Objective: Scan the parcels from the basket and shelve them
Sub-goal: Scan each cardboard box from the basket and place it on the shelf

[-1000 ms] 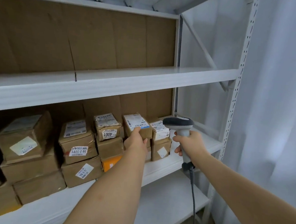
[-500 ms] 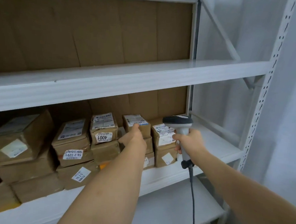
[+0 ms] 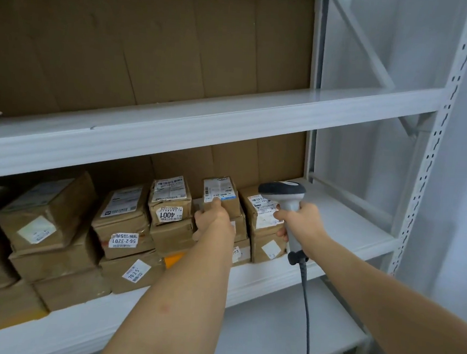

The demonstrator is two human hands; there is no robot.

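A small labelled parcel (image 3: 220, 196) is set atop a stack on the middle shelf (image 3: 342, 220), between a box marked 4001 (image 3: 170, 200) and another stack. It is gripped at its front by the left hand (image 3: 214, 217). A corded scanner (image 3: 287, 205) is clasped by the right hand (image 3: 302, 223), fingers curled round its handle.

You see matt brown cardboard parcels (image 3: 219, 200) with paper labels — smooth painted metal shelf (image 3: 347, 229), plastic scanner (image 3: 286, 197).
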